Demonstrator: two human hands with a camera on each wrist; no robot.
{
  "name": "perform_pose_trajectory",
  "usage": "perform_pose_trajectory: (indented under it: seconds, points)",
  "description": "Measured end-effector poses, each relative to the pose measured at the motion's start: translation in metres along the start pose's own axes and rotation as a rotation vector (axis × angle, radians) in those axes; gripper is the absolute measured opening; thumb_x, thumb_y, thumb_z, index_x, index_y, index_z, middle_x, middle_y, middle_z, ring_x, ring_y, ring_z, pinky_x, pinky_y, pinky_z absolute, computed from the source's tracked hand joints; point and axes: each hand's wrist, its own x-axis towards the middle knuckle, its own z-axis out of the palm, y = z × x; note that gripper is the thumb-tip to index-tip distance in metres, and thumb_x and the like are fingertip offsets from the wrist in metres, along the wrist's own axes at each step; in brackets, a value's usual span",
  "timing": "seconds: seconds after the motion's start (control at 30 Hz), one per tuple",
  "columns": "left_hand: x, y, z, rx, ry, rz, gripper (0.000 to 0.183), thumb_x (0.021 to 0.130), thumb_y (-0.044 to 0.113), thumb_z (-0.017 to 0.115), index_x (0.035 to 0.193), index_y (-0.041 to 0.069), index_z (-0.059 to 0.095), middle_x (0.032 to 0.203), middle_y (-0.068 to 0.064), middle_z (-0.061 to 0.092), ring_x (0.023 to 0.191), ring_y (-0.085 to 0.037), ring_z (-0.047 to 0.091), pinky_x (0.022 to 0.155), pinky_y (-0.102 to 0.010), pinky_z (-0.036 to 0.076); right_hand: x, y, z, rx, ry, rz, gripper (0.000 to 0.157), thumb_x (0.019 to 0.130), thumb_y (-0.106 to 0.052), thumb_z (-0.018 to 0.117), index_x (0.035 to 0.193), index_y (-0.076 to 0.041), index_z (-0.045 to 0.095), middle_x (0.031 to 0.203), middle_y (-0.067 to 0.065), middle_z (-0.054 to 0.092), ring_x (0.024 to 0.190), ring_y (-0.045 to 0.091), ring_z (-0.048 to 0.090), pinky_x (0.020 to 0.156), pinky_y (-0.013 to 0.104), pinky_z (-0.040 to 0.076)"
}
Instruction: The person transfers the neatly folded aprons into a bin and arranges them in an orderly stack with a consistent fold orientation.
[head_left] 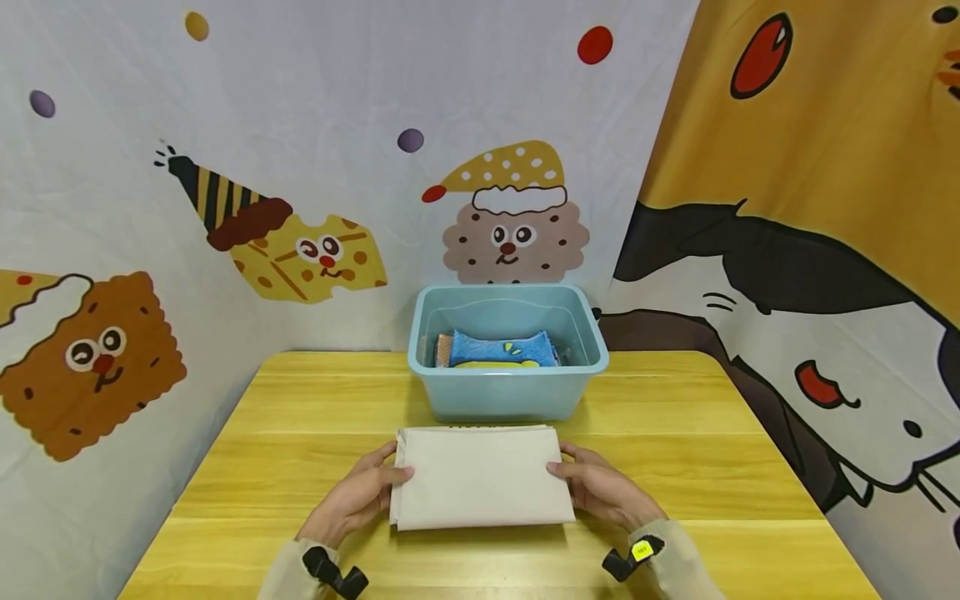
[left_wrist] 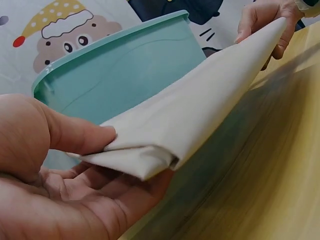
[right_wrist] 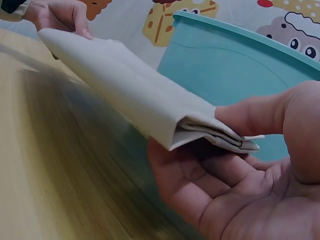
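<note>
A cream-coloured cloth (head_left: 482, 479), folded into a flat rectangle, is held up over the table between both hands. My left hand (head_left: 363, 492) pinches its left end, thumb on top and fingers beneath. At the opposite end my right hand (head_left: 603, 487) grips it the same way. Stacked fold layers of the cloth (right_wrist: 200, 132) show at that end in the right wrist view. Some dark print peeks out at the cloth's far edge, mostly hidden. Just beyond it stands a light blue plastic bin (head_left: 502, 396).
Inside the bin lie a blue packet (head_left: 502, 348) with yellow markings and a brown item (head_left: 443, 350) beside it. The yellow wood-grain table (head_left: 300, 433) meets a cartoon-printed curtain (head_left: 337, 125) at its back edge.
</note>
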Motion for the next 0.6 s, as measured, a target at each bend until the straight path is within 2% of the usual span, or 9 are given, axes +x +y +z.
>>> perform_pose_trajectory:
  seconds: [0.1,0.37,0.6]
  points:
    - [0.0,0.0,0.001,-0.014,-0.022,0.009,0.081,0.103,0.009,0.059,0.164,0.003,0.006,0.13,-0.01,0.066,0.112,-0.019,0.069,0.093,-0.037,0.059,-0.002,-0.001,0.0,-0.005,0.0,-0.002,0.074,0.105,-0.017,0.059,0.161,0.0,0.014,0.12,0.005,0.071,0.104,0.019,0.072,0.088,0.041,0.061]
    - [-0.002,0.007,0.007,0.0,-0.048,0.032,0.079,0.105,0.018,0.058,0.164,0.008,0.007,0.123,-0.005,0.072,0.107,-0.016,0.072,0.089,-0.036,0.06,-0.005,-0.006,-0.001,-0.069,-0.026,-0.037,0.071,0.106,-0.02,0.058,0.161,-0.005,0.018,0.12,0.006,0.074,0.103,0.02,0.074,0.087,0.043,0.062]
    - [-0.004,0.013,0.01,0.017,-0.027,0.04,0.077,0.105,0.022,0.059,0.164,0.007,0.011,0.114,0.0,0.075,0.099,-0.013,0.074,0.084,-0.033,0.061,-0.007,-0.009,-0.001,-0.107,-0.036,-0.061,0.072,0.105,-0.025,0.06,0.161,-0.004,0.019,0.118,0.006,0.075,0.1,0.02,0.076,0.084,0.044,0.063]
